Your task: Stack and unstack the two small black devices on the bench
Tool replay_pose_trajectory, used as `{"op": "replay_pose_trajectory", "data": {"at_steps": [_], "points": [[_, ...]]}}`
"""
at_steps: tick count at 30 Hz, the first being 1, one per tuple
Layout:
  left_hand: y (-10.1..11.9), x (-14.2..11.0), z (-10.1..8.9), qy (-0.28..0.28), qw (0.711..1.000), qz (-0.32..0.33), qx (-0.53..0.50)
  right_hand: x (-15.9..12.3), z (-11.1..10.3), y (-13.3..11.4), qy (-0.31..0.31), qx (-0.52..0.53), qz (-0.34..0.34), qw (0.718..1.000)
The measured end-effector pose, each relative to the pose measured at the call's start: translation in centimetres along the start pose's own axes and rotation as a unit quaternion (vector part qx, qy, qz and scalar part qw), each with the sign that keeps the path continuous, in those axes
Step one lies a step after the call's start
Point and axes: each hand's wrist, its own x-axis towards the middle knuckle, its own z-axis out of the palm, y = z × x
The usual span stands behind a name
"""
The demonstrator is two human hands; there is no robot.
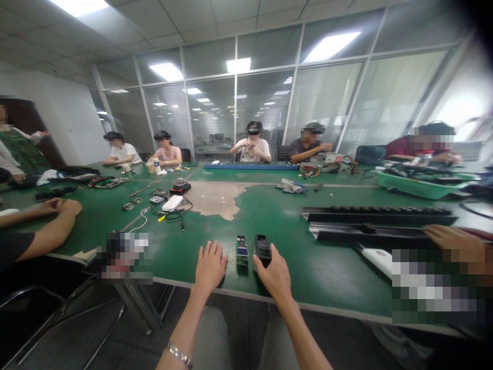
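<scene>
My left hand (210,264) lies palm down on the green tabletop, fingers stretched forward, holding nothing. Right of it, and apart from it, stands a small circuit board module (242,251) with a blue part on its face and a green board at its near end. My right hand (275,270) grips a black open plastic housing (263,247), thumb on its left side and fingers on its right. The housing sits on the table beside the module with a narrow gap between them; part of its right side is hidden by my fingers.
Two long black rails (370,231) lie to the right, near another person's hand (458,241). A green basket (427,191) of cables stands behind them. Ahead left are a white box (172,203) and cables. Another person's arms (54,223) rest at the left edge.
</scene>
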Motion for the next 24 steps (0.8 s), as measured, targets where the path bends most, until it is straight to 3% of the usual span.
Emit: {"op": "replay_pose_trajectory", "data": {"at_steps": [24], "points": [[-0.21,0.26,-0.08,0.0,1.0,0.005,-0.007,0.0,0.56,0.68,-0.017,-0.012,-0.02,1.0]]}}
